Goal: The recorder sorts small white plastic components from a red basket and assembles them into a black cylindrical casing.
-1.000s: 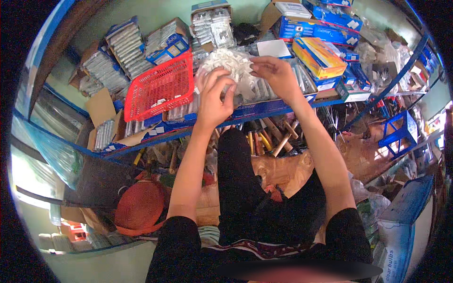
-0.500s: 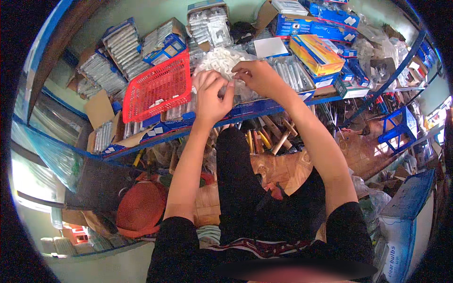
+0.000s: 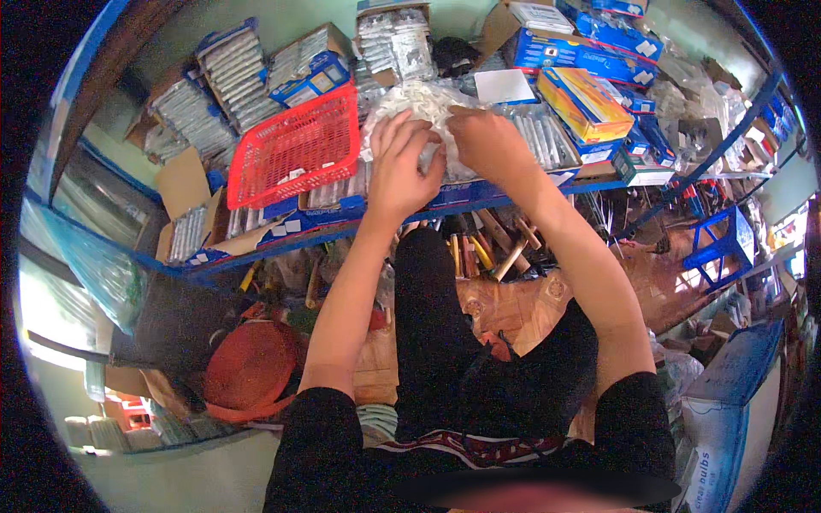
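A person in a black short-sleeved top and dark trousers stands at a crowded blue metal shelf (image 3: 282,244), both forearms stretched forward. Below the shelf edge, wooden-handled tools (image 3: 500,248) lie heaped, and a red coil (image 3: 250,368) sits low to the left. On the shelf, the left hand (image 3: 400,167) presses curled fingers onto a clear plastic bag of small white parts (image 3: 415,103), while the right hand (image 3: 486,141) pinches the bag's top edge, fingers closed on the film. The step in hand appears to be opening or gathering the bag's mouth; the next move likely calls for a steady grip from one hand while the other works the film. A red plastic basket (image 3: 295,150) stands tilted just left of the bag; beyond, stacked grey packets (image 3: 393,38) and blue and yellow boxes (image 3: 586,103) fill the shelf.
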Action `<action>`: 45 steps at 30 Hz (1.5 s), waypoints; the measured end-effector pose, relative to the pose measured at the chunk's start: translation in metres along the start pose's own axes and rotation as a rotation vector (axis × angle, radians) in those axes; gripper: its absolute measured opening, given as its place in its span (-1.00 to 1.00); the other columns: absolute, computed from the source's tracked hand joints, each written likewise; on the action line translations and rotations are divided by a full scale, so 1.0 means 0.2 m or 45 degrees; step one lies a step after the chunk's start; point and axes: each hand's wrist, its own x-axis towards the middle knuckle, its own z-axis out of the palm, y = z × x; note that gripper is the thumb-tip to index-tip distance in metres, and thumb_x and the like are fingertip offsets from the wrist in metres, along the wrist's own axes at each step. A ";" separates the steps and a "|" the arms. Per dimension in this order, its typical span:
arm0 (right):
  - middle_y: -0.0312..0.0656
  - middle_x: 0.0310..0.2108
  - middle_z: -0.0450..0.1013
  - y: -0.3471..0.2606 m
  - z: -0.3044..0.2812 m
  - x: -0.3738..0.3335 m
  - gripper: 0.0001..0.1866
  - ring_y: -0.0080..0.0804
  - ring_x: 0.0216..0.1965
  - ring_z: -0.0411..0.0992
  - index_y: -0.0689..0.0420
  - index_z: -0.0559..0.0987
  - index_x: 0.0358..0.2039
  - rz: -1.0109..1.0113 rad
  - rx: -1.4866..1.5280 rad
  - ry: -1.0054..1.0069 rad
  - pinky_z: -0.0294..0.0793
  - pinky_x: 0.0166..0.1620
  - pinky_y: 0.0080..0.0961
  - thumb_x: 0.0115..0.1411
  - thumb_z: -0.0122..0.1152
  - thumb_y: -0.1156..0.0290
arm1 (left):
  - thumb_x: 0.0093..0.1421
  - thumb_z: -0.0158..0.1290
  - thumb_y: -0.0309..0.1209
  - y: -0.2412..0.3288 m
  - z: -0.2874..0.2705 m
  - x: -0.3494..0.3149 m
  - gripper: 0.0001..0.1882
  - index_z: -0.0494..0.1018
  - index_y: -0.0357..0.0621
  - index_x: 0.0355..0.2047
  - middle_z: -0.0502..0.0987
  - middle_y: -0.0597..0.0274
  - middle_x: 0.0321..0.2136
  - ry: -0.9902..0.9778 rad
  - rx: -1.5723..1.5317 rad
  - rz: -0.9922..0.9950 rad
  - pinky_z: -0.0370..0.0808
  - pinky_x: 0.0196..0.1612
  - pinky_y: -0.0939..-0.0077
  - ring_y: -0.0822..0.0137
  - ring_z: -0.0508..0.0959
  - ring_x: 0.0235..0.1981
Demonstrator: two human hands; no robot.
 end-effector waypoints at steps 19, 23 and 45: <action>-0.18 -0.18 0.67 0.31 0.15 -0.07 -0.60 -0.48 -0.21 0.59 0.27 0.64 0.04 0.699 0.885 0.220 0.53 -0.08 -0.51 0.49 0.11 0.19 | 0.14 0.33 -0.28 -0.96 -0.86 -0.02 -0.73 0.66 -0.14 -0.20 0.70 0.00 -0.20 -1.065 0.192 -0.750 0.58 -0.07 0.24 0.12 0.69 -0.15; -0.05 -0.42 0.62 0.26 0.16 -0.06 -0.61 -0.43 -0.34 0.58 0.21 0.69 -0.12 0.714 1.185 0.423 0.53 -0.21 -0.42 0.45 0.16 0.12 | 0.23 0.34 -0.12 -0.98 -0.79 -0.04 -0.60 0.63 -0.24 -0.17 0.71 0.10 -0.23 -1.053 0.096 -0.738 0.58 -0.07 0.30 0.22 0.67 -0.21; 0.13 -0.43 0.59 0.23 0.11 -0.07 -0.52 -0.04 -0.41 0.59 0.28 0.67 -0.23 0.674 0.919 0.189 0.53 -0.25 -0.24 0.41 0.17 0.03 | 0.07 0.39 -0.30 -0.80 -0.75 0.16 -0.67 0.54 -0.21 -0.27 0.61 0.18 -0.45 -1.092 0.217 -1.016 0.53 -0.31 0.29 0.28 0.59 -0.42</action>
